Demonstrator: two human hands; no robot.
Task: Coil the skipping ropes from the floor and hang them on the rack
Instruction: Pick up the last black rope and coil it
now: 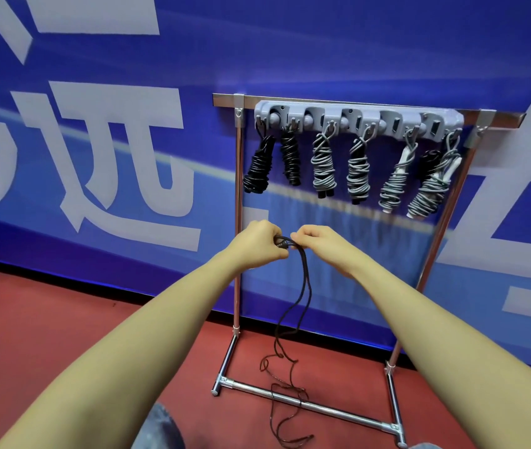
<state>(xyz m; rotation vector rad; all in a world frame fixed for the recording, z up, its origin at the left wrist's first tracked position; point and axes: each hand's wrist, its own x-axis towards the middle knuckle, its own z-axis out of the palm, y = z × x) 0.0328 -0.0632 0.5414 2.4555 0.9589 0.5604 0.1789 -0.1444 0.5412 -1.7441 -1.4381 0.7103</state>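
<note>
Red floor [63, 335] runs up to a blue wall [95, 59] with large white characters; I work in front of it. My left hand [259, 244] has its fingers curled tight around the black handles of a dark rope [304, 286], and my right hand [314, 238] pinches the same rope just beside it, fingertips together on the cord. Both hands sit nearly touching, held up in front of the rack [237, 222].

From my hands the rope drops in two strands, loops loosely onto the floor and trails across the rack's lower crossbar [322, 406] toward me.

Higher up, a grey hook strip [358, 119] is fixed along the rack's top rail. Six coiled ropes hang from its hooks: two black ones [259, 170] on the left, then four grey ones [324, 166], the two rightmost showing white handles. One of these also shows a black handle, though I cannot tell which bundle it belongs to.
</note>
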